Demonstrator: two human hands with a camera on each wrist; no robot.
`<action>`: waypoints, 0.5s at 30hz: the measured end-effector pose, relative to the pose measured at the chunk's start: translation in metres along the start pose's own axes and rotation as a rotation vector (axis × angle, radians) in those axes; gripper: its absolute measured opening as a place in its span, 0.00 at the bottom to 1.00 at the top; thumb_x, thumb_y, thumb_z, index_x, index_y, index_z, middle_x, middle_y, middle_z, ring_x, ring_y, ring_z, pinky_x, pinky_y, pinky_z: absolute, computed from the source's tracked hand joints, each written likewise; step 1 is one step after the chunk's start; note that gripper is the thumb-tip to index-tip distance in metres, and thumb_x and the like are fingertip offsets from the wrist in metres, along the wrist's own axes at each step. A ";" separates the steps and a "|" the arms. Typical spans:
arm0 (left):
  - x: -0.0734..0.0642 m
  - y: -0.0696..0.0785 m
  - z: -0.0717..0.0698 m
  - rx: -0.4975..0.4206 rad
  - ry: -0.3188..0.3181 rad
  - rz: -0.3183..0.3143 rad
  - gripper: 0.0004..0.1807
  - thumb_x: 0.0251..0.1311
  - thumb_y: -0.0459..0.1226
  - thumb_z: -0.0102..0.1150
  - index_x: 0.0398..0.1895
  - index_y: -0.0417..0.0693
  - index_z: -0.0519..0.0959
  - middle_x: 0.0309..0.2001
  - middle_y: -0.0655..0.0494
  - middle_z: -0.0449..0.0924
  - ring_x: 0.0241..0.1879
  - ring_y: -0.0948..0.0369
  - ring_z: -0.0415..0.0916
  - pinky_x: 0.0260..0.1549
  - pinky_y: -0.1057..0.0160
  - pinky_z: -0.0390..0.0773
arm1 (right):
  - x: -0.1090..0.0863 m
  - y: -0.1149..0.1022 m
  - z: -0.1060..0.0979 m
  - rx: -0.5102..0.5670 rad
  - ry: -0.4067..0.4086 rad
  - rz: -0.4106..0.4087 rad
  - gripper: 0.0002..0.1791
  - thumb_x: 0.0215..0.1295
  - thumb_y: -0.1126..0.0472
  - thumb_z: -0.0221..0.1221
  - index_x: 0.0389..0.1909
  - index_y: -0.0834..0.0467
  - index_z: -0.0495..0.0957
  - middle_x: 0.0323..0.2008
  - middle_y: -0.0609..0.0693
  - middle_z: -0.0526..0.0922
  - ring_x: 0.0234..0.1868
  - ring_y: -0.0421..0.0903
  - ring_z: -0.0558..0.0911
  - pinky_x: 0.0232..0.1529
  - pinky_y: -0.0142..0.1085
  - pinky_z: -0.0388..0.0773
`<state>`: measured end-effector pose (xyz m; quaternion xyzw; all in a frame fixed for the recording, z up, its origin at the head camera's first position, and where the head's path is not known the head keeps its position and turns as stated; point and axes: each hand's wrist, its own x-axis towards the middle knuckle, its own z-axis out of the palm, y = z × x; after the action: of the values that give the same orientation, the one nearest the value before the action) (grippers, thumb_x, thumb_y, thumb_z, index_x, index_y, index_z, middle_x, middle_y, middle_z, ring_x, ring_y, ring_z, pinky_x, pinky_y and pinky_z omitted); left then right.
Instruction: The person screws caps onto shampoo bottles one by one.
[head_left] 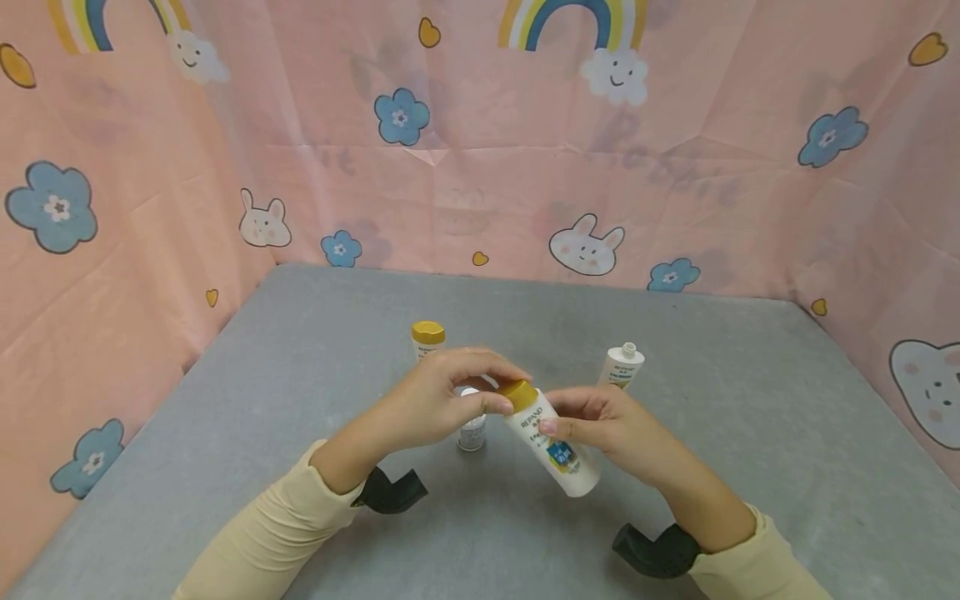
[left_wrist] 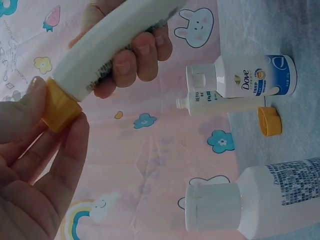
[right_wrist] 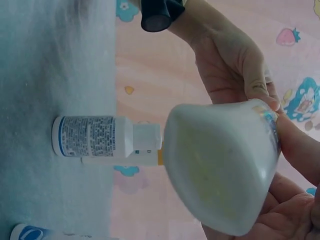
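Note:
In the head view a white bottle [head_left: 557,446] with a gold cap [head_left: 519,393] is held tilted above the table, its base toward the lower right. My left hand [head_left: 431,400] pinches the cap between thumb and fingers; my right hand [head_left: 618,425] grips the bottle's body. The left wrist view shows the cap [left_wrist: 61,106] against the bottle's top end, with no gap visible between them. Up close in the right wrist view is the bottle's base [right_wrist: 220,165]. Behind my left hand stands a small white bottle [head_left: 472,435], partly hidden.
Another gold-capped bottle [head_left: 428,335] stands at the back left, an uncapped bottle [head_left: 624,367] at the back right. The left wrist view also has a Dove bottle [left_wrist: 255,76] and a loose gold cap [left_wrist: 270,121] on the grey table [head_left: 225,433]. Printed pink cloth [head_left: 480,183] hangs around it.

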<state>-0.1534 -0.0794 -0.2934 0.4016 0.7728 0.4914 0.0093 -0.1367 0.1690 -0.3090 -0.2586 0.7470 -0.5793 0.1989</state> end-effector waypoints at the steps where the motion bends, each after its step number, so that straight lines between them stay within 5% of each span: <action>1: 0.000 0.000 0.000 0.000 0.000 0.015 0.15 0.59 0.30 0.66 0.50 0.38 0.82 0.48 0.48 0.85 0.47 0.58 0.81 0.49 0.66 0.83 | 0.000 0.000 -0.001 0.014 -0.008 0.004 0.23 0.72 0.61 0.57 0.57 0.75 0.74 0.40 0.46 0.87 0.39 0.39 0.83 0.42 0.36 0.83; 7: 0.000 -0.001 0.001 -0.005 0.010 0.066 0.16 0.60 0.29 0.66 0.51 0.37 0.82 0.49 0.47 0.85 0.48 0.58 0.81 0.50 0.66 0.83 | -0.003 -0.001 -0.003 0.038 -0.006 -0.004 0.24 0.72 0.60 0.56 0.57 0.77 0.72 0.37 0.39 0.87 0.38 0.38 0.83 0.40 0.35 0.83; 15: 0.001 -0.002 0.002 -0.008 0.014 0.076 0.16 0.59 0.29 0.67 0.52 0.38 0.81 0.49 0.49 0.83 0.50 0.59 0.80 0.52 0.65 0.82 | -0.003 -0.005 0.002 -0.038 0.074 0.020 0.22 0.70 0.60 0.59 0.57 0.71 0.76 0.41 0.57 0.86 0.37 0.41 0.83 0.37 0.38 0.83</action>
<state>-0.1543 -0.0779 -0.2953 0.4271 0.7550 0.4974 -0.0129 -0.1321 0.1689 -0.3047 -0.2334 0.7673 -0.5720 0.1719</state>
